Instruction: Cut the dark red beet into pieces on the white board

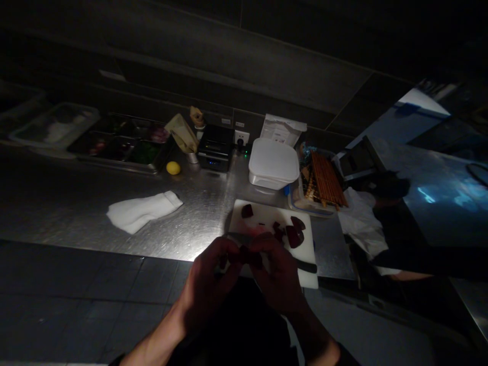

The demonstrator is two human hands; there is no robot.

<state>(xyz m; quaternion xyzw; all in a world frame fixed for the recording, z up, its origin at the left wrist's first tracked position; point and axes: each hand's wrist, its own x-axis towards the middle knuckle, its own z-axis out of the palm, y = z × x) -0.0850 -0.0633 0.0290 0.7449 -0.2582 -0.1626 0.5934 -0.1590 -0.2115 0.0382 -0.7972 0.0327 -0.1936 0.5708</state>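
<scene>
Bearing cutting board (260,210): steel counter (204,203), dark wall (213,56) behind.

The cutting board (263,211) lies on the bench (206,203) before the person, with cut pieces (294,236) on it, the knife (307,266) with its handle over the near right part, and a held piece (249,258) between the left hand (213,264) and the right hand (280,269) above its near side. Behind the board stands a tub (273,157), a bin (319,209) with a mat (327,178) to its right, a device (216,147) to its left. Farther left, a lemon (173,168) sits just right of a tray (156,165), behind a cloth (143,211).
</scene>
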